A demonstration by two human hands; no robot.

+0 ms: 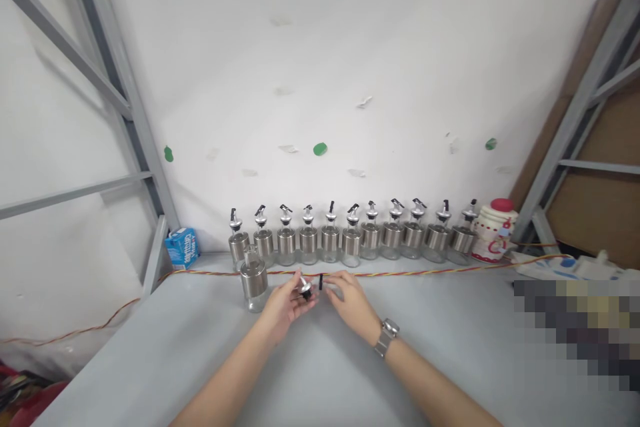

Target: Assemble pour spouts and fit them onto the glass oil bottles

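Left hand (286,305): the fingers are closed on a silver pourer (305,287), its black stopper directed downward.
Right hand (353,300): a small black piece (321,281) is gripped at the fingers, just beside the pourer; a metal watch (386,337) is worn on the wrist.
Open bottle (255,279): stood upright on the grey surface (325,380), near the left hand.
Fitted bottles (330,239): eleven are lined up before the wall (400,67).
Twisted wire (400,273): laid across the surface, in front of the row.
Row ends: flanked by a blue carton (182,248) and a red-lidded jar (493,233).
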